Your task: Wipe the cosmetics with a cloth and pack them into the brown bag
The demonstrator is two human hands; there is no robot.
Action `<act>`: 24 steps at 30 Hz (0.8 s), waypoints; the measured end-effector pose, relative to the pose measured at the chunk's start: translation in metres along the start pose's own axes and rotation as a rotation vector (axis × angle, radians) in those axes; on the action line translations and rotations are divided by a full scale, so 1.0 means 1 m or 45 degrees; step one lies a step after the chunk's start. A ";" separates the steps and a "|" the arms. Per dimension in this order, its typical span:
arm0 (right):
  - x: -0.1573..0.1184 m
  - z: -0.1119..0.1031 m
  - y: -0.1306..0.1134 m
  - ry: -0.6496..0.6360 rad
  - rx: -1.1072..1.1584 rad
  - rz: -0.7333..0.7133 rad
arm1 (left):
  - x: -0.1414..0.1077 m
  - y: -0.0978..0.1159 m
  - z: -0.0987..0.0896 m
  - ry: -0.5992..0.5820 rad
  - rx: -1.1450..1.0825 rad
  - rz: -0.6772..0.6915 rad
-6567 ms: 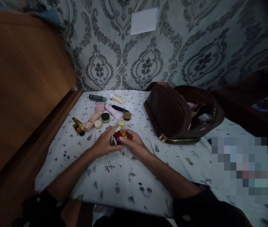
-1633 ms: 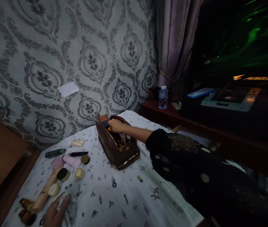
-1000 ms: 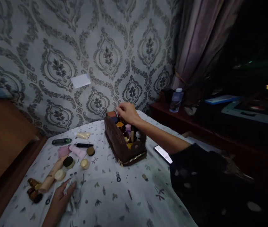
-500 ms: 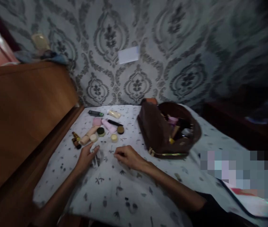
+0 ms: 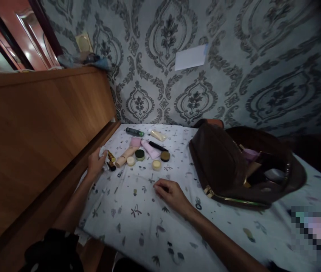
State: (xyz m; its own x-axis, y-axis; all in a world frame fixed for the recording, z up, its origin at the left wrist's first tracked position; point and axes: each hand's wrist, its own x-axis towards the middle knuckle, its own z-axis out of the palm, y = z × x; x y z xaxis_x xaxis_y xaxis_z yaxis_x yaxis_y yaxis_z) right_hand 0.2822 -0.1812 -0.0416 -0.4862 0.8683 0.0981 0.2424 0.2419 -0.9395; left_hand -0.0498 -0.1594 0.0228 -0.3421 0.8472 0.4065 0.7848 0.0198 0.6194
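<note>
My left hand (image 5: 95,163) is closed on a crumpled white tissue (image 5: 103,153) at the table's left edge, beside small gold and dark bottles (image 5: 111,160). Over the cloth near the middle, my right hand (image 5: 169,192) has its fingers curled; whether anything lies between them is hidden. Beyond the hands are a beige tube (image 5: 125,157), a pink tube (image 5: 150,150), a pink jar (image 5: 135,142), a green-lidded jar (image 5: 140,155), a cream jar (image 5: 156,164) and a brown-lidded jar (image 5: 165,156).
An open brown bag (image 5: 217,162) with cosmetics inside stands on the right of the patterned cloth (image 5: 137,226). A wooden panel (image 5: 47,121) borders the left side. A green-capped tube (image 5: 134,132) and a cream tube (image 5: 158,135) lie near the patterned wall.
My left hand has moved left with the white tissue, from near the jars to beside the small bottles. The camera view has turned left; my right hand keeps its curled shape.
</note>
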 end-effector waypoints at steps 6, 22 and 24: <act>0.000 0.001 0.001 -0.017 0.017 -0.004 | 0.045 0.039 0.037 -0.222 0.295 0.165; -0.005 -0.005 -0.006 0.020 -0.037 -0.031 | 0.094 0.080 0.124 -0.423 0.026 -0.047; -0.005 -0.004 -0.002 0.032 0.042 -0.023 | 0.088 0.088 0.115 -0.398 -0.167 -0.059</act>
State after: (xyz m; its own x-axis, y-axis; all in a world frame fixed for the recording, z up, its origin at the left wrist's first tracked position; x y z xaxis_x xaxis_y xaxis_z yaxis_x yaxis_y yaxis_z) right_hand 0.2879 -0.1842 -0.0385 -0.4686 0.8748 0.1232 0.2058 0.2437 -0.9478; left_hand 0.0489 -0.0222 0.0353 -0.1850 0.9692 0.1624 0.6921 0.0112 0.7217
